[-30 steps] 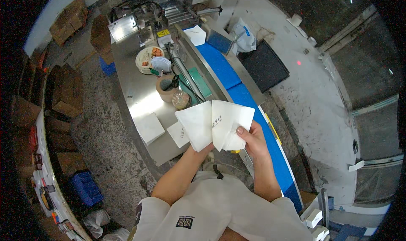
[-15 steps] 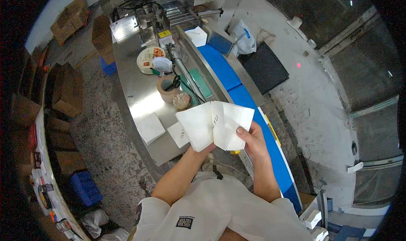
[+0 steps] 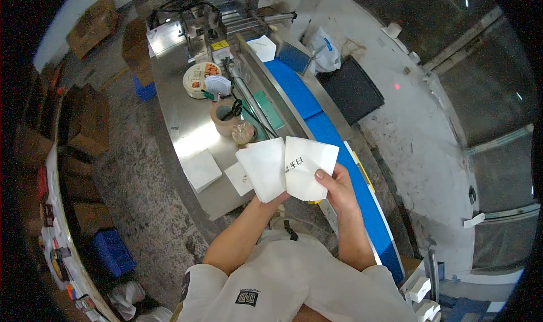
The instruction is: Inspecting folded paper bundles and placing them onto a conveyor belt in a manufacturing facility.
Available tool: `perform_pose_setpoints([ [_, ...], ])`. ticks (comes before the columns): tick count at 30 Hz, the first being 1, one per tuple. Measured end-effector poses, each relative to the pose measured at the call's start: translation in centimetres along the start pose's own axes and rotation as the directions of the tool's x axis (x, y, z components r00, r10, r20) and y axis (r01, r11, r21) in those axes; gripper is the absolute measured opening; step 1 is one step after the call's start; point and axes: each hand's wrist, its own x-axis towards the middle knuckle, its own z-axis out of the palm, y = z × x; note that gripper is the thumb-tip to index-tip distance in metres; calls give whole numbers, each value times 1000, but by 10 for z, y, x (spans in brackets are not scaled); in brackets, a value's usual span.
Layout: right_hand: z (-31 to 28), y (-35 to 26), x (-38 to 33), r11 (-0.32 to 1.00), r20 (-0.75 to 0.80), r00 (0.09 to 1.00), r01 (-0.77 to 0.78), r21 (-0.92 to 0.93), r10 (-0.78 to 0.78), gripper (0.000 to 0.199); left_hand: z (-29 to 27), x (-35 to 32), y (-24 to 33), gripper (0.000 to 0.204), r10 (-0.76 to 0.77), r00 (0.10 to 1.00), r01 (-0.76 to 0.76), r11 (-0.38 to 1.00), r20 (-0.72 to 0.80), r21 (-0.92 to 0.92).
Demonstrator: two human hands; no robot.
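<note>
Above the near end of the metal table, my right hand [image 3: 342, 193] is closed on a white paper stack [image 3: 308, 161] with dark print, its thumb pressed on the front. A second white paper stack [image 3: 261, 166], blank on its upper face, tilts away to the left with a narrow gap between the two. My left hand [image 3: 277, 200] holds this one from below; most of its fingers are hidden behind the paper.
More white papers [image 3: 202, 171] and a printed white piece [image 3: 238, 178] lie on the metal table [image 3: 178, 118]. Beyond are a tape roll [image 3: 224, 118], black scissors [image 3: 233, 110], a round tub [image 3: 198, 80] and a metal machine [image 3: 198, 33]. A blue conveyor belt [image 3: 331, 131] runs along the right.
The two paper stacks have come apart, leaving a gap at the middle. The right one has turned flatter towards me, so its print shows more fully. Both hands keep their hold.
</note>
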Motion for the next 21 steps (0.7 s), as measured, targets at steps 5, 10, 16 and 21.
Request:
perform_pose_setpoints([
  [5, -5, 13, -10, 999, -57, 998, -24, -25, 22, 44, -8, -12, -4, 66, -54, 993, 51, 998, -100, -30],
  [10, -4, 23, -26, 992, -108, 986, -124, 14, 125, 46, -13, -28, -12, 68, 65, 980, 19, 912, -188, 409],
  [16, -9, 31, -46, 990, -183, 975, -115, 85, 129, 42, -17, -36, -24, 68, -138, 978, 136, 990, -156, -24],
  [21, -43, 34, -80, 985, -242, 966, -54, 164, 93, 42, 39, -41, -60, 60, -97, 946, 239, 852, -309, 466],
])
